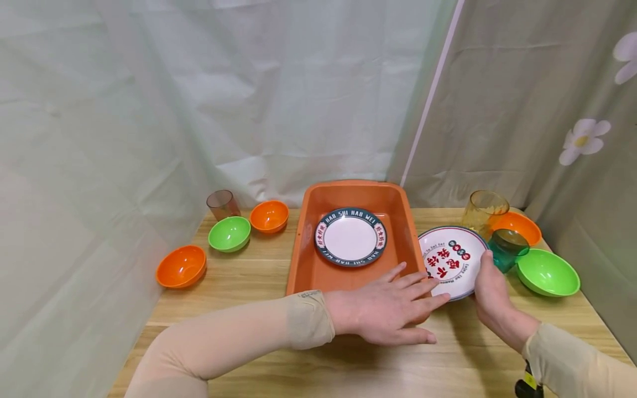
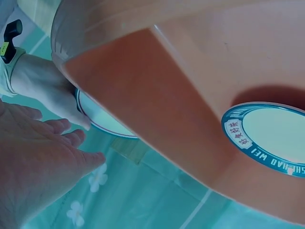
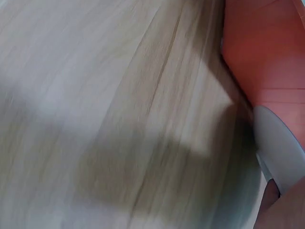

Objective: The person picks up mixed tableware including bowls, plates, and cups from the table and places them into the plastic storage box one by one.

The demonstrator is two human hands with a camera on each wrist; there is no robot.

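Note:
My right hand [image 1: 499, 293] grips the right edge of a white plate [image 1: 463, 257] with red characters and a dark rim line. This plate is tilted beside the right wall of an orange plastic tub [image 1: 294, 265]; in the right wrist view its pale underside [image 3: 281, 148] shows close to the tub's outer wall. My left hand [image 1: 390, 307], fingers spread and straight, hovers by the tub's front right corner; in the head view its fingertips overlap the plate, while the left wrist view shows them apart from it. Inside the tub lies another plate [image 1: 348, 237] with a dark green lettered rim.
Left of the tub stand two orange bowls [image 1: 181, 267], a green bowl [image 1: 230, 234] and a brownish cup [image 1: 223, 204]. On the right are a yellow cup [image 1: 480, 207], a teal cup [image 1: 507, 251], an orange bowl [image 1: 525, 228] and a green bowl [image 1: 548, 273]. Curtains [image 1: 298, 99] enclose the wooden table.

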